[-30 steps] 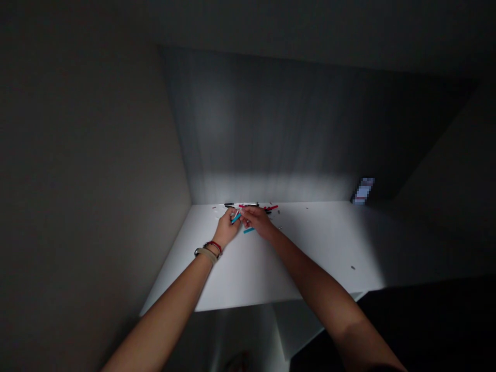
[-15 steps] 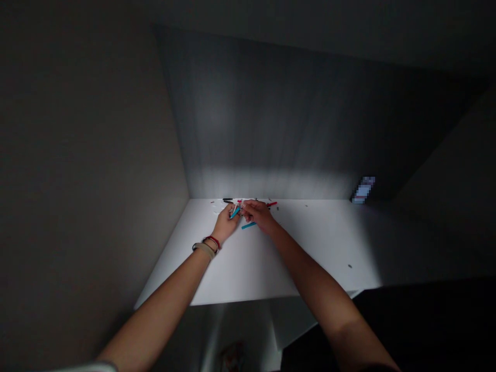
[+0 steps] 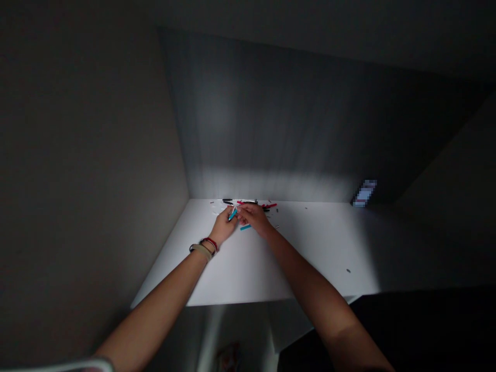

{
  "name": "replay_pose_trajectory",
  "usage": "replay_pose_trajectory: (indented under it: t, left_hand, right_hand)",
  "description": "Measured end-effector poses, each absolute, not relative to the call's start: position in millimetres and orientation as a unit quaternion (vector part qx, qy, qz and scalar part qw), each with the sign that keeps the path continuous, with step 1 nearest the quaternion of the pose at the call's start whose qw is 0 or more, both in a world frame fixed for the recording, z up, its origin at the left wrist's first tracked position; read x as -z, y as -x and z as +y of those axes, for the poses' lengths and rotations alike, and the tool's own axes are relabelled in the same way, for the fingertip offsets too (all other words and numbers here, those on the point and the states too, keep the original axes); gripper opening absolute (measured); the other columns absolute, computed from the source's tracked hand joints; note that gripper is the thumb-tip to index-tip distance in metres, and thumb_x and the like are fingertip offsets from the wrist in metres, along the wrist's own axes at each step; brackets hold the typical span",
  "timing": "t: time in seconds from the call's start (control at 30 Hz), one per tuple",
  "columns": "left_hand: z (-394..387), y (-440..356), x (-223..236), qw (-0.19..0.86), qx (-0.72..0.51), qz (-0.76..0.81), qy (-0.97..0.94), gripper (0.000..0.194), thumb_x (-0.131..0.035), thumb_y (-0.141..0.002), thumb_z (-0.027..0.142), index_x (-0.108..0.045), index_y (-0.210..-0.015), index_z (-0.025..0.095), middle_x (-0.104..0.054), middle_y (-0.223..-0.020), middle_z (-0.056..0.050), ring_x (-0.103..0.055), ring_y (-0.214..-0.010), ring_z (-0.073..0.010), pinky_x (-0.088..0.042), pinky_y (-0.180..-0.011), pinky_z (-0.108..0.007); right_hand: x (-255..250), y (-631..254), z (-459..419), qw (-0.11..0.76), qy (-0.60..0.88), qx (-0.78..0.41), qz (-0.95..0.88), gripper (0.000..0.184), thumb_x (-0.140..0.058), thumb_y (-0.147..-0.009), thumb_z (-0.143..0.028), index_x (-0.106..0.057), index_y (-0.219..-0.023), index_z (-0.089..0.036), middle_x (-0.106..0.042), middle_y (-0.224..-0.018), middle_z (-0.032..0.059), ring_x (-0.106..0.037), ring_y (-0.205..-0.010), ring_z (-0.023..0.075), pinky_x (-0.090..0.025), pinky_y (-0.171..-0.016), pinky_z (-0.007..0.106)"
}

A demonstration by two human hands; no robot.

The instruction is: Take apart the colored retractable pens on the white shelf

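My left hand (image 3: pixel 223 227) is closed round a blue pen (image 3: pixel 233 214), which tilts up to the right and has a whitish piece beside its upper end. Close against it, my right hand (image 3: pixel 253 218) has its fingers pinched together at the pen's upper end. What lies between those fingertips is too small to make out. Under the right hand a blue tube (image 3: pixel 245 227) rests on the white table (image 3: pixel 240 274), partly covered. Behind the hands lie red pen parts (image 3: pixel 270 206) and black pen parts (image 3: pixel 227 200).
Small dark bits are scattered along the back of the table, and another dark bit (image 3: pixel 348 270) lies near the front right. A phone-like object (image 3: pixel 364 194), blurred out, leans at the back right. Grey panels rise behind and to the left.
My right hand has shifted slightly left and down, its fingertips still by the pen's end. More red and black parts show behind it. The left hand keeps hold of the blue pen.
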State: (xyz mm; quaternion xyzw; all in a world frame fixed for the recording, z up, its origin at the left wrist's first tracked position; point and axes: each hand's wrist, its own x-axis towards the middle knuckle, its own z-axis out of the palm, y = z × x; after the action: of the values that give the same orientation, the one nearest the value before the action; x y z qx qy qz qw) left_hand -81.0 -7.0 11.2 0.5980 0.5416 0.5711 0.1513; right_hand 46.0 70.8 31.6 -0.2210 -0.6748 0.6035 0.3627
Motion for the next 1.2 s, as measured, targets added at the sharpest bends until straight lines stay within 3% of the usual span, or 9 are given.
replay_pose_trajectory:
  t: [0.37, 0.8, 0.97, 1.2]
  left_hand:
    - [-5.1, 84.6, -8.6, 0.152, -0.561, 0.555, -0.595, 0.019, -0.052, -0.084, 0.025, -0.062, -0.098, 0.018, -0.067, -0.089, -0.002, -0.06, -0.082, -0.0176, -0.046, -0.08, -0.028]
    - [-8.4, 84.2, -13.4, 0.152, -0.561, 0.555, -0.595, 0.019, -0.051, -0.084, 0.026, -0.063, -0.097, 0.018, -0.069, -0.09, -0.002, -0.061, -0.083, -0.0183, -0.046, -0.08, -0.028]
    - [-8.0, 85.7, -10.8, 0.168, -0.565, 0.544, -0.597, 0.023, -0.055, -0.085, 0.033, -0.063, -0.1, 0.018, -0.069, -0.095, -0.003, -0.062, -0.087, -0.0189, -0.046, -0.084, -0.029]
    - [-4.8, 84.4, -7.2, 0.144, -0.537, 0.54, -0.632, 0.021, -0.052, -0.088, 0.031, -0.064, -0.097, 0.018, -0.069, -0.091, -0.003, -0.061, -0.083, -0.0186, -0.046, -0.08, -0.029]
  right_hand:
    - [-23.6, -41.9, 71.3, 0.373, 0.246, -0.533, -0.719, 0.044, -0.062, -0.077, -0.059, -0.066, -0.079, -0.016, -0.065, -0.062, 0.0006, -0.061, -0.048, 0.011, -0.053, -0.047, 0.022]
    - [-27.5, -43.3, 68.9, 0.384, 0.238, -0.587, -0.672, 0.04, -0.07, -0.071, -0.053, -0.064, -0.088, -0.017, -0.066, -0.066, -0.0004, -0.06, -0.048, 0.0102, -0.053, -0.046, 0.022]
    - [-37.3, -50.4, 72.1, 0.417, 0.248, -0.598, -0.638, 0.041, -0.076, -0.064, -0.053, -0.062, -0.082, -0.018, -0.068, -0.068, 0.0007, -0.063, -0.054, 0.0126, -0.055, -0.052, 0.025]
    - [-31.8, -54.3, 77.8, 0.385, 0.208, -0.565, -0.699, 0.036, -0.072, -0.071, -0.051, -0.072, -0.084, -0.018, -0.069, -0.071, 0.0012, -0.065, -0.062, 0.0141, -0.057, -0.059, 0.027]
